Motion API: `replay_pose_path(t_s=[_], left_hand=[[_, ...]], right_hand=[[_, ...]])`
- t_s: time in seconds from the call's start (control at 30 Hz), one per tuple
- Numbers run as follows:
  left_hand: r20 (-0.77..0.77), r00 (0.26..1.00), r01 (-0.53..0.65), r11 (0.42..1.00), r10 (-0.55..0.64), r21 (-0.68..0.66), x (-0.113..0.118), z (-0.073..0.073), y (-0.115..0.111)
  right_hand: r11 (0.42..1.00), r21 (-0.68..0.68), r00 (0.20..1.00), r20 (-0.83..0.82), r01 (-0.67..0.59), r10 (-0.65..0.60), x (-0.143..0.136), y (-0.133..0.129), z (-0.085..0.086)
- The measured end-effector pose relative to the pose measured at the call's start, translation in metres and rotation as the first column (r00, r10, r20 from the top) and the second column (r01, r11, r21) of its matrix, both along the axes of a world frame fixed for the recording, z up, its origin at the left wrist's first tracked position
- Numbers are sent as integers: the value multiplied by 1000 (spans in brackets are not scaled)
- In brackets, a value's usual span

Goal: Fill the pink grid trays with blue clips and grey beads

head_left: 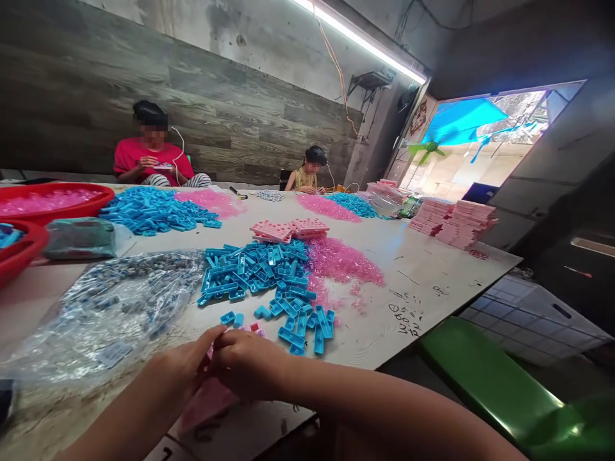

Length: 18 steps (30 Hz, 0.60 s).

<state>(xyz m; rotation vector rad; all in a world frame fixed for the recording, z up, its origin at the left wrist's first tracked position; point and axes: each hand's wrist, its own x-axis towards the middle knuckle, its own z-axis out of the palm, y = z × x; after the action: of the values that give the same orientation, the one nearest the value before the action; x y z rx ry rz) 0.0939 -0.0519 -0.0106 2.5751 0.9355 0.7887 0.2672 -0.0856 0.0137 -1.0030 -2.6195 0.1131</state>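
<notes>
At six o'clock, left hand (185,363) and right hand (252,363) meet, perhaps bracing a pink plastic piece (211,402). Whether curled fingers pinch cannot be told.

At the lower centre of the frame, the left hand (189,358) and right hand (250,362) are bare, as are both smooth forearms (375,397).
</notes>
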Motion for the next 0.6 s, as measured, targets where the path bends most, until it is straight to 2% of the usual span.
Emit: replay_pose_path(t_s=[0.07, 0.23, 0.3, 0.4, 0.6], left_hand=[[-7, 999, 53, 999, -53, 10, -3, 4, 0], [-94, 982, 157, 985, -164, -72, -10, 24, -3], [-115, 980, 153, 985, -162, -76, -11, 27, -4], [-154, 980, 130, 991, -130, -9, -12, 28, -5], [-157, 983, 104, 992, -92, 71, -12, 28, -3]], right_hand=[[1000, 4, 1000, 20, -18, 18, 0, 0, -4], [1000, -25, 1000, -25, -15, 15, 0, 1, -8], [998, -52, 999, -31, -35, 33, 0, 2, -6], [998, -47, 999, -23, -42, 41, -2, 3, -1], [1000, -20, 998, 65, -2, 4, -5, 0, 11]])
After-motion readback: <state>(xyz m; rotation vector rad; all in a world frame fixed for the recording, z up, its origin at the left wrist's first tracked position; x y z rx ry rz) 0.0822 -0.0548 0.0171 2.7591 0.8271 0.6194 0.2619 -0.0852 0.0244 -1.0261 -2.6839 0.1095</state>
